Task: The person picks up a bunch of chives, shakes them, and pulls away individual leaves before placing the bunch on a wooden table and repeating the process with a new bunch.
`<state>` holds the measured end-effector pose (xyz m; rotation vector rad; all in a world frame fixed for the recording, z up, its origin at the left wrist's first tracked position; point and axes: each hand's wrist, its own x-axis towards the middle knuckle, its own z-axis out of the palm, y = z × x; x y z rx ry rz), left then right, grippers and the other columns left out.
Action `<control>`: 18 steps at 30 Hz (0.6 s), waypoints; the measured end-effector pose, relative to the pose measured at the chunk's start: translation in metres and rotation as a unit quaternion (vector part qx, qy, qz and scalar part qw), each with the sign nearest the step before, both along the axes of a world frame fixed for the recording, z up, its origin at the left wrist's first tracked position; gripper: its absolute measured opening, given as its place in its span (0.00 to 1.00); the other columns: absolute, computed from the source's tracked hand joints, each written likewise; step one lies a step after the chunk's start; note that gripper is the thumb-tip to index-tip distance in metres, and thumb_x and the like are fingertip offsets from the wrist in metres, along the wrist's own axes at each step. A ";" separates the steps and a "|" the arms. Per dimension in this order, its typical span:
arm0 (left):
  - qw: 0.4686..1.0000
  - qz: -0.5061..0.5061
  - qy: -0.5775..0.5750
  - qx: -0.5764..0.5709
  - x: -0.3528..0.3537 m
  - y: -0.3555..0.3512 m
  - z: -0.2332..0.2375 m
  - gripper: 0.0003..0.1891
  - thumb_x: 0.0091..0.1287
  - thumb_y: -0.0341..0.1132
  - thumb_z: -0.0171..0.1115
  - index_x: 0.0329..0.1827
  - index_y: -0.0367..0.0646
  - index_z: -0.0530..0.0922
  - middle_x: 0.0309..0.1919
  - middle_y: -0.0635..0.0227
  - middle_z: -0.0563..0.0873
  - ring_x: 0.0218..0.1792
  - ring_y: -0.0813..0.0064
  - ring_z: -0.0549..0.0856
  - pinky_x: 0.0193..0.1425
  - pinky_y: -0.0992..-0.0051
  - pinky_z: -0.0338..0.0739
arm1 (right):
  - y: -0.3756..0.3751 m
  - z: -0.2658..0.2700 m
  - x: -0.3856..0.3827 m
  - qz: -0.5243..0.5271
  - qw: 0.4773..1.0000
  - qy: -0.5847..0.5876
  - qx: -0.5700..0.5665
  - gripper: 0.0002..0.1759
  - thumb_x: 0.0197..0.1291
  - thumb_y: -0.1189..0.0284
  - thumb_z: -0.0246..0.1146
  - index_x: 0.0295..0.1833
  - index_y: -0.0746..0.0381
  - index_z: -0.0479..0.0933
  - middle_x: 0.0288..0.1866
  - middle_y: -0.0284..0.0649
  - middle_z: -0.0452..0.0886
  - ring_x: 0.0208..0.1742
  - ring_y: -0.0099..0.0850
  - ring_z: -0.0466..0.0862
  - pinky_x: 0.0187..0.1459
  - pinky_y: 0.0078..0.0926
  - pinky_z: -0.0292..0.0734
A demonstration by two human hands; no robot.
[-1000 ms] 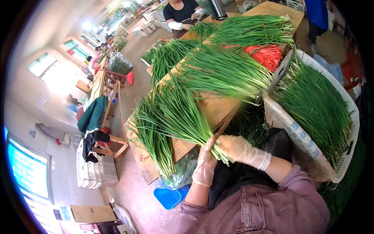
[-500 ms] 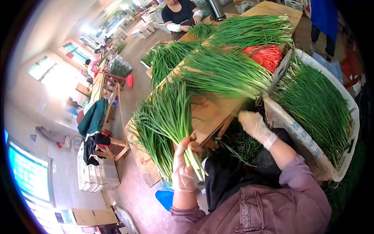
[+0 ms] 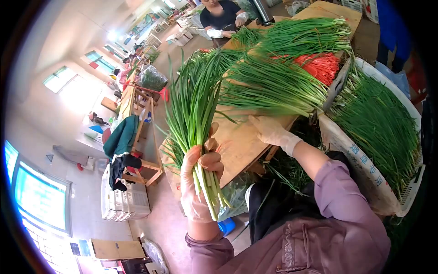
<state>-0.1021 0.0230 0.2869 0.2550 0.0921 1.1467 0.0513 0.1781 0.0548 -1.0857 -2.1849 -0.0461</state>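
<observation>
My gloved left hand (image 3: 200, 164) is wrapped round a bunch of green garlic chives (image 3: 194, 109), its leaves up and its pale cut ends hanging below the fist. Over the wooden table's (image 3: 237, 137) near edge, my gloved right hand (image 3: 271, 131) reaches leftward with fingers extended and nothing visible in them. Just beyond it lies a large pile of chives (image 3: 273, 86), stems toward the right. Other chives (image 3: 171, 153) on the table's left part are mostly hidden behind the held bunch.
At right stands a white crate (image 3: 353, 150) full of chives. Red-orange strips (image 3: 319, 67) lie between chive piles. A person (image 3: 223, 20) works across the table, and someone in blue (image 3: 393, 32) stands at the far right. Cut leaves (image 3: 292, 171) lie below the table.
My left hand has lifted the chives up off the pile at the table's left. My right hand has moved left over the table edge, its fingers now straighter.
</observation>
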 end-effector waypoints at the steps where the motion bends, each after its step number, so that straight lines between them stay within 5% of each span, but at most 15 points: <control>1: 1.000 0.008 0.012 0.006 0.001 -0.001 0.006 0.27 0.63 0.27 0.50 0.64 0.33 0.53 0.38 0.65 0.69 0.29 0.81 0.72 0.33 0.80 0.69 | 0.003 -0.005 -0.006 0.027 0.995 -0.010 0.096 0.22 0.56 0.65 0.55 0.56 0.61 0.69 0.48 0.43 0.76 0.48 0.38 0.76 0.45 0.33 0.73; 2: 0.999 0.015 0.026 0.011 0.002 -0.002 0.013 0.27 0.62 0.27 0.50 0.64 0.34 0.53 0.38 0.65 0.69 0.29 0.81 0.72 0.33 0.80 0.69 | 0.004 -0.011 -0.009 0.027 0.994 -0.006 0.102 0.22 0.56 0.65 0.55 0.56 0.61 0.69 0.48 0.43 0.76 0.48 0.38 0.76 0.45 0.33 0.73; 4: 0.998 0.021 0.046 0.025 0.004 -0.005 0.026 0.27 0.62 0.27 0.50 0.64 0.33 0.53 0.38 0.65 0.68 0.27 0.82 0.72 0.32 0.80 0.69 | 0.004 0.001 -0.012 0.253 0.925 0.064 -0.277 0.22 0.51 0.71 0.60 0.53 0.62 0.71 0.51 0.43 0.76 0.48 0.38 0.77 0.47 0.33 0.72; 6: 0.997 0.041 0.067 0.022 0.008 -0.008 0.033 0.25 0.60 0.23 0.52 0.61 0.32 0.56 0.36 0.62 0.70 0.24 0.82 0.68 0.29 0.84 0.67 | 0.013 0.005 -0.013 0.166 0.936 0.103 -0.292 0.19 0.57 0.64 0.54 0.52 0.61 0.72 0.49 0.43 0.76 0.50 0.40 0.74 0.49 0.32 0.71; 8: 0.995 0.049 0.086 0.027 0.010 -0.006 0.036 0.25 0.59 0.23 0.53 0.59 0.32 0.57 0.35 0.63 0.70 0.24 0.83 0.68 0.28 0.85 0.67 | 0.036 0.000 -0.020 0.033 0.984 0.154 -0.085 0.16 0.57 0.64 0.54 0.48 0.59 0.75 0.49 0.42 0.76 0.50 0.39 0.75 0.49 0.33 0.71; 10: 0.995 0.041 0.086 0.037 0.013 -0.002 0.035 0.25 0.59 0.23 0.54 0.59 0.34 0.58 0.35 0.63 0.70 0.24 0.83 0.68 0.29 0.85 0.67 | 0.046 0.004 -0.027 -0.046 0.986 0.101 -0.123 0.15 0.56 0.66 0.54 0.48 0.57 0.75 0.49 0.41 0.76 0.51 0.38 0.75 0.51 0.34 0.70; 12: 0.995 0.040 0.087 0.034 0.012 0.003 0.032 0.24 0.59 0.23 0.54 0.58 0.35 0.60 0.35 0.64 0.71 0.25 0.83 0.68 0.29 0.86 0.67 | 0.056 -0.002 -0.034 0.044 0.988 -0.137 -0.049 0.16 0.55 0.66 0.55 0.49 0.57 0.74 0.49 0.40 0.77 0.50 0.37 0.75 0.54 0.35 0.68; 15: 0.995 0.045 0.079 0.036 0.015 0.009 0.029 0.24 0.59 0.23 0.54 0.59 0.35 0.60 0.35 0.65 0.71 0.24 0.84 0.68 0.29 0.85 0.67 | 0.021 0.002 -0.027 0.241 0.962 -0.025 -0.130 0.11 0.54 0.67 0.57 0.41 0.60 0.76 0.44 0.40 0.79 0.42 0.36 0.79 0.43 0.32 0.73; 18: 0.996 0.038 0.078 0.035 0.011 0.017 0.017 0.26 0.59 0.23 0.54 0.61 0.35 0.58 0.36 0.64 0.71 0.24 0.83 0.68 0.29 0.85 0.67 | -0.060 0.037 0.018 0.463 0.853 0.064 -0.232 0.09 0.57 0.67 0.58 0.39 0.59 0.76 0.33 0.40 0.80 0.37 0.36 0.80 0.39 0.29 0.74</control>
